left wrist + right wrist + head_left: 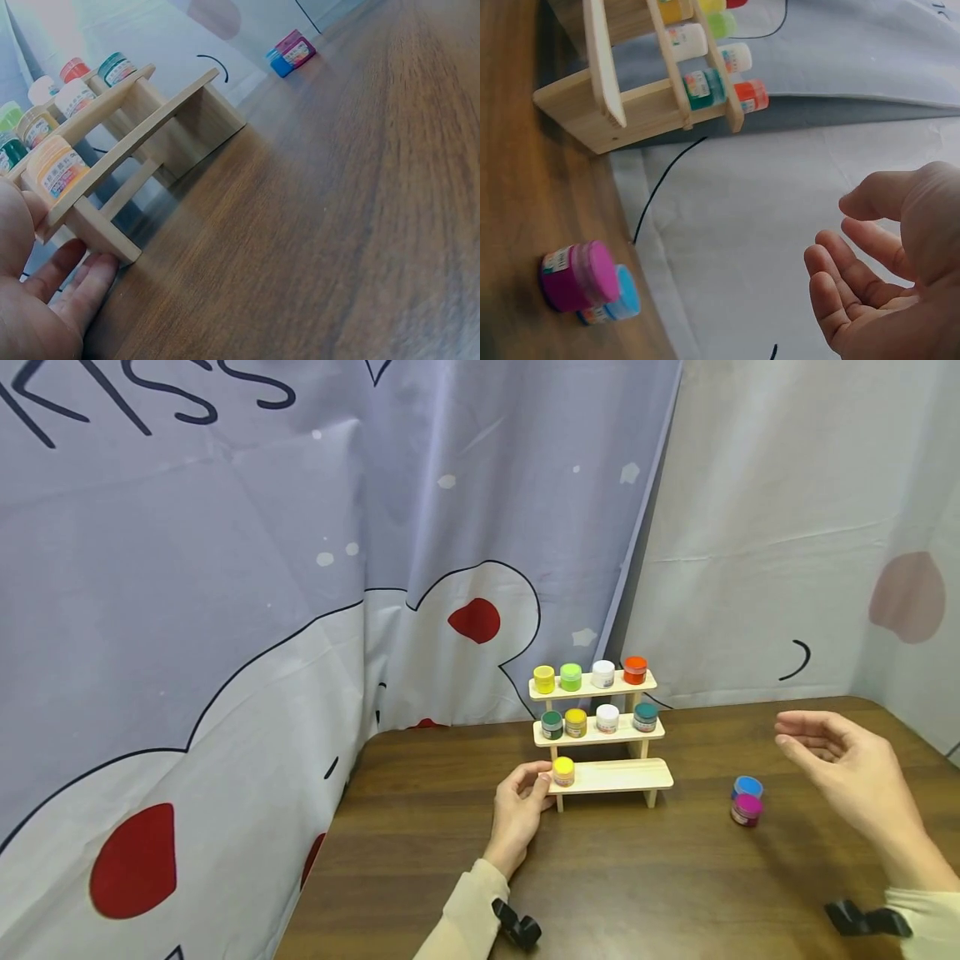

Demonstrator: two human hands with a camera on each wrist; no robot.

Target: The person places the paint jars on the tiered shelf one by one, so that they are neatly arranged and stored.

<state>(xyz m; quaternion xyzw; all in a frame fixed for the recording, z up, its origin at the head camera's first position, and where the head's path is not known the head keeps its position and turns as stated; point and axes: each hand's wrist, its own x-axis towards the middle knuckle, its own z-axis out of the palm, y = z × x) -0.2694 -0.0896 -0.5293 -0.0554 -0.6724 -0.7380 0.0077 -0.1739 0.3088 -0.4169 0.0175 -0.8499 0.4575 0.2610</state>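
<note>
A three-tier wooden display rack [615, 776] stands on the table, and my left hand [519, 810] grips the left end of its lowest tier. In the left wrist view the thumb lies at the tier's edge by a yellow-orange paint jar [56, 171], with fingers [90, 289] below, beside the leg. That yellow jar [563, 771] sits alone on the lowest tier. My right hand [855, 768] is raised at the right, fingers loosely bent, holding nothing. To its left on the table, a magenta-lidded jar [746, 811] and a blue-lidded jar [747, 787] stand close together.
Several paint jars line the upper two tiers, among them an orange-red jar [635, 670] and a teal jar [645, 717]. Behind the brown wooden table [630, 885] hang a printed grey-blue curtain [480, 518] and a whitish one [765, 527].
</note>
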